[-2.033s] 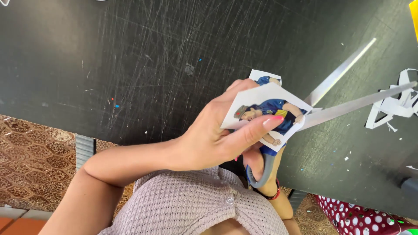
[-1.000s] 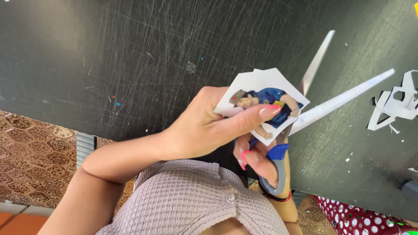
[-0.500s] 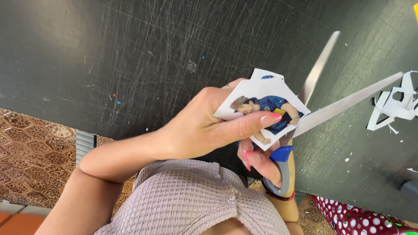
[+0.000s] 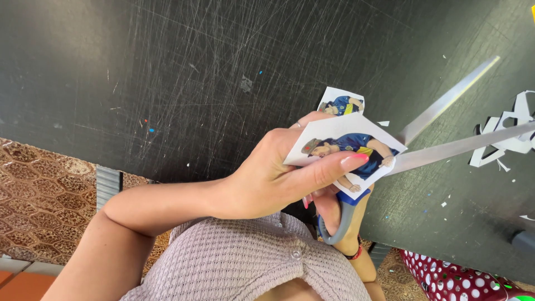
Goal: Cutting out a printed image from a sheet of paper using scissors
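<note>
My left hand pinches a white paper cutout printed with a figure in blue and yellow, thumb on top of it. A second printed piece shows just behind it. My right hand, mostly hidden under the paper, grips the blue-grey handles of long scissors. Both blades are spread apart and point to the upper right, and the paper's right edge sits between them.
A scratched black tabletop fills the view, dotted with small paper specks. White paper scraps lie at the right. A red polka-dot object sits at the lower right, and patterned brown flooring lies to the left.
The scissor blades have opened and closed while the paper turned slightly in my left hand; the blades now point flatter to the right and the second printed piece shows above.
</note>
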